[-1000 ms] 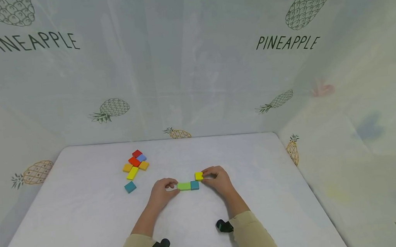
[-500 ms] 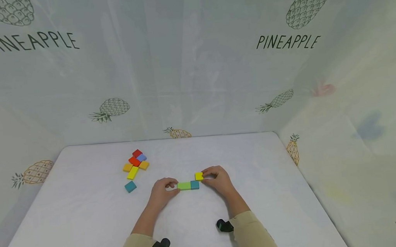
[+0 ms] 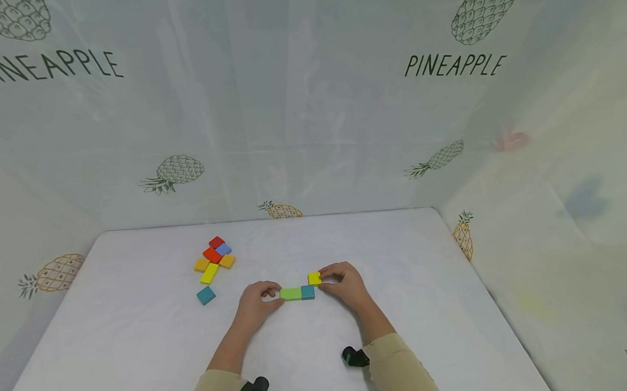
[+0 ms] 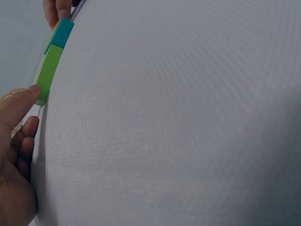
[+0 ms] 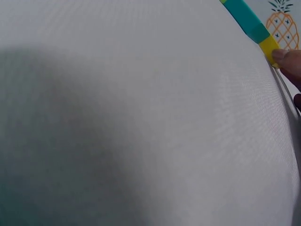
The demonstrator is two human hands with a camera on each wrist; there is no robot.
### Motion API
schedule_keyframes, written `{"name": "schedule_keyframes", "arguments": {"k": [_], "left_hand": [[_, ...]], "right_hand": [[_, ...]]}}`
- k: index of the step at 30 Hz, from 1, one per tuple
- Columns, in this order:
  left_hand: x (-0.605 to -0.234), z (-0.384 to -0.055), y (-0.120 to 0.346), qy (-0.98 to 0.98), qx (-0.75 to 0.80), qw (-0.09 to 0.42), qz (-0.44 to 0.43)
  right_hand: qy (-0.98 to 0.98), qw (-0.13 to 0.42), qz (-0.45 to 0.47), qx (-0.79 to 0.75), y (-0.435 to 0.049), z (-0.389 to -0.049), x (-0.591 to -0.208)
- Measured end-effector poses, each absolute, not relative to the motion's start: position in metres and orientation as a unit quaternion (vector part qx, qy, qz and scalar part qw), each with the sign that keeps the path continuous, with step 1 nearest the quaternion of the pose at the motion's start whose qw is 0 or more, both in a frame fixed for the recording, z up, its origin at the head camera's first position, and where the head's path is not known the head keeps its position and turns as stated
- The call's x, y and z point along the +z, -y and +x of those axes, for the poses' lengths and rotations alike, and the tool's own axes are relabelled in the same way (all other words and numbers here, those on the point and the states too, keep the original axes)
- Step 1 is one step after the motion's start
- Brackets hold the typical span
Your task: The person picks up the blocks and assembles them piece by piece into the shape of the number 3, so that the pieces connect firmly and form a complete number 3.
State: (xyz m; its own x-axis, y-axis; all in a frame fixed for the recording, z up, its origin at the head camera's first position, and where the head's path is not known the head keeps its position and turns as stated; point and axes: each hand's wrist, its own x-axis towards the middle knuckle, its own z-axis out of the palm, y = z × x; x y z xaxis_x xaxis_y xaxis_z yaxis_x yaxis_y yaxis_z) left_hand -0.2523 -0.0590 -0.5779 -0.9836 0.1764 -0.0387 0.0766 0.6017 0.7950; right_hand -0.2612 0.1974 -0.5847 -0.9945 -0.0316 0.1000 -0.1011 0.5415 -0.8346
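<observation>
Fingers (image 4: 19, 101) are pinching: left hand (image 3: 257, 302), lime-green block (image 3: 290, 294) left of teal block (image 3: 307, 292); right hand (image 3: 348, 283), yellow block (image 3: 314, 278) behind-right of teal | apparently aligning | next likely needing steadiness

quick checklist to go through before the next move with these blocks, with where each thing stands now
1. Left hand on the green block: ok, thumb and finger grip its left end.
2. Right hand on the small yellow block: ok, pinched at its right side.
3. Green block meets the middle teal block end to end: ok, no gap seen.
4. Small yellow block squared up with that teal block: not ok if flush ends are wanted; it sits behind, offset to the right.
5. Small yellow block resting fully on the table: cannot tell.
6. Loose blocks out of the way: ok, off to the left.
</observation>
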Motion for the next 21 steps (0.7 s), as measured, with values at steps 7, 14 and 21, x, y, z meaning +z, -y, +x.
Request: {"name": "schedule_keyframes", "arguments": {"k": [7, 14, 21], "left_hand": [[-0.577, -0.2519, 0.0587, -0.894, 0.439, 0.055, 0.069], [-0.5763, -0.251, 0.0585, -0.895, 0.436, 0.057, 0.069], [-0.5783, -0.2509, 0.0588, -0.895, 0.438, 0.053, 0.073]], "right_hand": [[0.878, 0.038, 0.04, 0.476, -0.1974, -0.2617, -0.5855], [0.873, 0.041, 0.04, 0.484, -0.1973, -0.2597, -0.5834], [0.869, 0.04, 0.041, 0.492, -0.1982, -0.2618, -0.5825]]}}
